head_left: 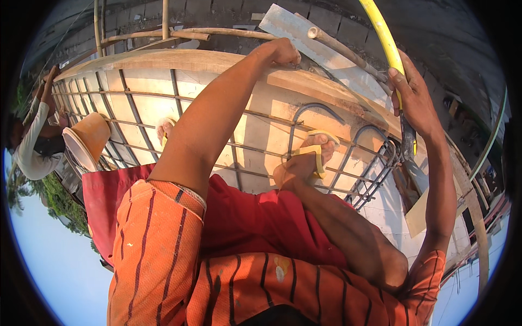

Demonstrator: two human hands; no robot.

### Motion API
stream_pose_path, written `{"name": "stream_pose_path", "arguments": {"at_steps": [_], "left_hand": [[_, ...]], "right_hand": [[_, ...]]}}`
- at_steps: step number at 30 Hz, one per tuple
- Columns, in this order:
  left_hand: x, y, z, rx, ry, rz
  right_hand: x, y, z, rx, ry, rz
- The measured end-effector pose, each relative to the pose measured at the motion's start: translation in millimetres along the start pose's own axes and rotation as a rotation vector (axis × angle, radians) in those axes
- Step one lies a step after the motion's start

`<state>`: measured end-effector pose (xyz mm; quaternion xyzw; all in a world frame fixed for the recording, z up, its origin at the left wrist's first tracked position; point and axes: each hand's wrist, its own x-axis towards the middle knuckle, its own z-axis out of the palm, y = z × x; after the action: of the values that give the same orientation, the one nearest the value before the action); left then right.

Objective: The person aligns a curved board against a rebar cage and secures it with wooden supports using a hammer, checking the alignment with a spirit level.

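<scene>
My left hand [285, 53] is closed in a fist at the top edge of a long wooden board [217, 61]. What its fingers hold, if anything, is hidden; a small dark spot shows just below them. Over on the right, my right hand [416, 95] is wrapped round a long yellow-and-black tool [383, 32]. Its curved yellow length rises out of the top of the view, and a black part with a yellow edge hangs below my hand. The tool's working end cannot be made out.
A grid of steel rebar [179, 98] lies below, with bent bars [315, 106] near my sandalled feet. An orange bucket [92, 136] tilts at the left, beside another person's sleeve [35, 146]. Beyond the board are a grey plank [288, 27] and a bamboo pole [348, 51].
</scene>
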<state>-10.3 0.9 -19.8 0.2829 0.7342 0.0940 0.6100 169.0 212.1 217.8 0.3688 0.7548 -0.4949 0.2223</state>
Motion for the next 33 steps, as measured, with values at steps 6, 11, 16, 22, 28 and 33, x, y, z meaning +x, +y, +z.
{"name": "stream_pose_path", "arguments": {"at_steps": [6, 11, 16, 22, 28, 33], "left_hand": [[-28, -6, -19, 0.386, -0.174, -0.203], [-26, -15, -18, 0.447, -0.188, -0.203], [-27, -16, -17, 0.431, -0.191, -0.2], [-27, -8, -20, 0.471, -0.212, -0.151], [-25, -26, -14, 0.407, -0.197, -0.182], [-29, -9, -17, 0.402, -0.215, -0.21]], "right_hand": [[-5, 4, 30, -0.131, -0.186, 0.126], [-7, -14, 3, 0.037, -0.219, 0.087], [9, -30, -12, 0.09, 0.417, -0.311], [-12, -2, 41, -0.185, -0.421, 0.07], [3, -62, -29, 0.296, 0.164, -0.248], [4, -28, 23, 0.165, 0.462, -0.179]]}}
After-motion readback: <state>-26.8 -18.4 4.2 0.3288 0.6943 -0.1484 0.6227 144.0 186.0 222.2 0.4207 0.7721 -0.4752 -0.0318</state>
